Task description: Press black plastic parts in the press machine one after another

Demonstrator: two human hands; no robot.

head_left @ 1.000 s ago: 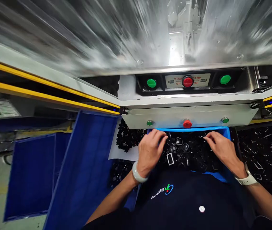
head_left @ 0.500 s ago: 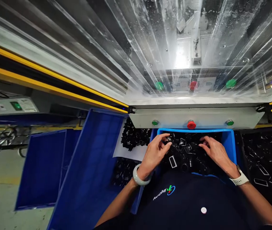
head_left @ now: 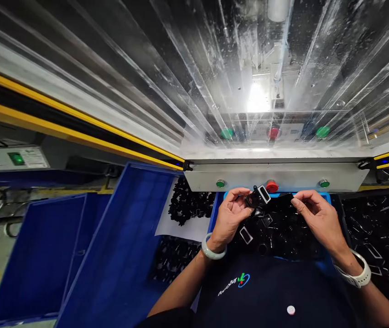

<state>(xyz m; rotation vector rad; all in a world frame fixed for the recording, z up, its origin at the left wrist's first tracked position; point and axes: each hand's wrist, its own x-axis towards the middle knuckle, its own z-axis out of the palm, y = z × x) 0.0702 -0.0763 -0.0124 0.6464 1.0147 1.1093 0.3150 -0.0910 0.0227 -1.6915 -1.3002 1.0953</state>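
Note:
Raised over the near bin, my left hand (head_left: 227,219) grips a black plastic part (head_left: 256,198) between thumb and fingers. The part has a rectangular opening with a bright rim at its upper right and a rounded section near my fingertips. My right hand (head_left: 322,221) is closed in a pinch on a thin black piece (head_left: 286,197) that points toward the left hand; its exact kind is hard to make out. Below both hands, a blue bin (head_left: 327,197) holds many loose black parts, among them a bright rectangular frame (head_left: 246,235).
Ahead is a machine panel (head_left: 238,175) with a red button (head_left: 271,185) and green buttons, under a clear plastic guard (head_left: 194,68). More black parts lie on white paper (head_left: 167,225) at left and in a heap (head_left: 379,228) at right. A tilted blue crate (head_left: 112,255) stands left.
Both hands have risen from the bin. The left now holds the black part with the rectangular opening; the right has closed on a thin black piece. The camera view has shifted slightly.

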